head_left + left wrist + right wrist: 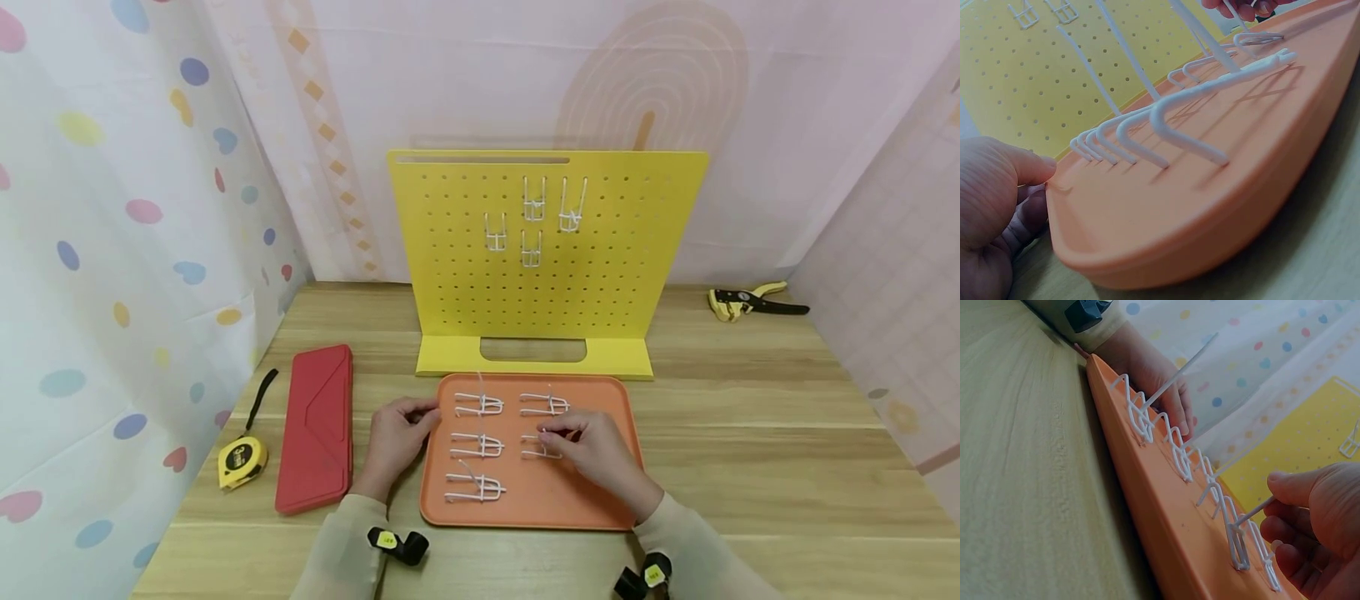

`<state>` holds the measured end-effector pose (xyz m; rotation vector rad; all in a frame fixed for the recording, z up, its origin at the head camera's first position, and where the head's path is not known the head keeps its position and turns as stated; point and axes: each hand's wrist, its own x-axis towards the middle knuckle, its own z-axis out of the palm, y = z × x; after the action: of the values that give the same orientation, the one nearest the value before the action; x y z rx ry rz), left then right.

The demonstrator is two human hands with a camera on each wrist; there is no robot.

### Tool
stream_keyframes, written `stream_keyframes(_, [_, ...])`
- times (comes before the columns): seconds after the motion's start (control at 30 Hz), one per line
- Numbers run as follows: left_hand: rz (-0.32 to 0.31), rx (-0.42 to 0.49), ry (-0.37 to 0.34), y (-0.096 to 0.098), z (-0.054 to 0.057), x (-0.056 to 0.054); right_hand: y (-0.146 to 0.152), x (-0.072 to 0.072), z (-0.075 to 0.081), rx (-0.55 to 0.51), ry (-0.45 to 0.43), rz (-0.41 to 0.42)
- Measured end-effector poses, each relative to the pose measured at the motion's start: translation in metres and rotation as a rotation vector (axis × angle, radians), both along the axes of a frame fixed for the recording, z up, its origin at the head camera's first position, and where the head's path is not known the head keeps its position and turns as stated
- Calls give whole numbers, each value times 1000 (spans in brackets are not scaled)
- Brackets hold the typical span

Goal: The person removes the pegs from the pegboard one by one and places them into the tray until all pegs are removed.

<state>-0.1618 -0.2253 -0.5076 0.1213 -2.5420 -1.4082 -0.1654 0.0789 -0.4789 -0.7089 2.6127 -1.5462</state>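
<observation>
My right hand (pixel 600 454) pinches the upright prong of a white wire pegboard hook (pixel 1235 540) between thumb and fingers, low over the right half of the orange tray (pixel 570 508). Another white hook (pixel 546 405) lies just behind it. Three more white hooks, among them the front one (pixel 476 488), form a column on the tray's left half, prongs pointing up. At the tray's left rim, near the back corner, my left hand (pixel 393 442) holds the edge, its thumb (pixel 1038 169) against the rim and its other fingers bent outside it.
Behind the tray stands a yellow pegboard (pixel 465 292) with several white hooks (pixel 534 200) hung on its upper part. To the left are a red case (pixel 315 433) and a yellow tape measure (pixel 242 462). A yellow and black hand tool (pixel 757 302) lies at the back right.
</observation>
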Motion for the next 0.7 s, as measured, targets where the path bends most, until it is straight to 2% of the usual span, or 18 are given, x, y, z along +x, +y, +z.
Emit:
stream_keyframes(0.27, [0, 5, -2, 0, 1, 0, -1, 0, -1, -1, -26, -7])
stream_keyframes(0.7, [-2, 12, -15, 0, 2, 0, -1, 0, -4, 4, -5, -5])
